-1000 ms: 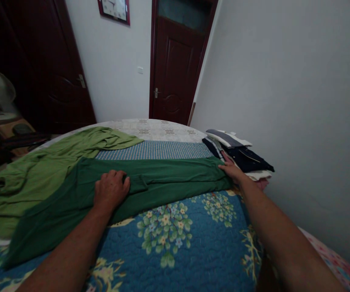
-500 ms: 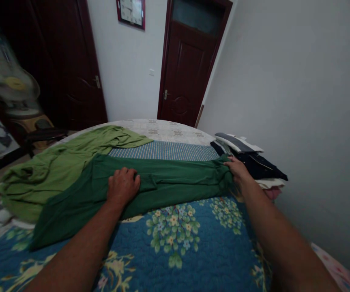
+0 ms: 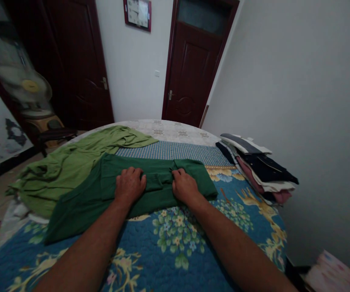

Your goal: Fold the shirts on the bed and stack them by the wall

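Note:
A dark green garment (image 3: 82, 207) lies lengthwise across the blue floral quilted cover, its right end doubled back over itself. My left hand (image 3: 130, 184) rests on the middle of the cloth, palm down, fingers loosely spread. Just to its right, my right hand (image 3: 184, 185) has its fingers closed on the turned-over end and presses it against the layer below. A small gap of green cloth separates the two hands. Behind the dark garment on the left, a lighter green garment (image 3: 80, 158) is spread out, rumpled.
A stack of folded clothes (image 3: 260, 168) stands at the right edge of the round table, near the white wall. The quilted cover (image 3: 150, 259) has a striped strip (image 3: 175, 151) behind the garment. A fan (image 3: 30, 86) and a stool are at the far left.
My right hand has moved left from the garment's far right end, bringing that end over onto the middle. The left hand stays on the cloth.

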Tool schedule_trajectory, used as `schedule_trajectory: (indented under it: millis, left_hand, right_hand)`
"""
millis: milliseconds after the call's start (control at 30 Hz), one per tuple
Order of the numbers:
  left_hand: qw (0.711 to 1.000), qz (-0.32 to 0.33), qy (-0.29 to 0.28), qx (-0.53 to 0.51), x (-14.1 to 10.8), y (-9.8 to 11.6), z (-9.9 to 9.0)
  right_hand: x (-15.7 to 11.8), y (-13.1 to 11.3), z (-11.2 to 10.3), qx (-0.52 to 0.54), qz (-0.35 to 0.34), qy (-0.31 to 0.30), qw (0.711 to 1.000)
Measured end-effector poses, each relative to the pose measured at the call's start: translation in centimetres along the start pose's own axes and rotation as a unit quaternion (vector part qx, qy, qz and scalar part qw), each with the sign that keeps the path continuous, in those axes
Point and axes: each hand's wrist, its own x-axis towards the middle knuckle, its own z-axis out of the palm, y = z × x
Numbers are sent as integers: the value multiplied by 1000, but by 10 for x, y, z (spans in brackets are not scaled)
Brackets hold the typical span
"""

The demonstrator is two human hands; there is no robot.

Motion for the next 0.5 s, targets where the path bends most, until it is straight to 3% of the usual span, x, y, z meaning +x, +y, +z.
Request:
schedule_trajectory:
  millis: [133,267,367,500]
  left_hand:
    - [1000,-1,-4,-2,0,0,0]
    - [1000,5,8,-6,0,-1,2]
    - [1000,8,15,-6,0,-2,6]
    - [999,12,32,-21,0,-4,6]
  right_hand:
    - [-4,27,-19,60,14,52,997]
    - [-5,55,-28,32,79,3,996]
    - [-13,57,-21,3,75,-31,997]
    - [-28,44,-10,26,21,-30,999]
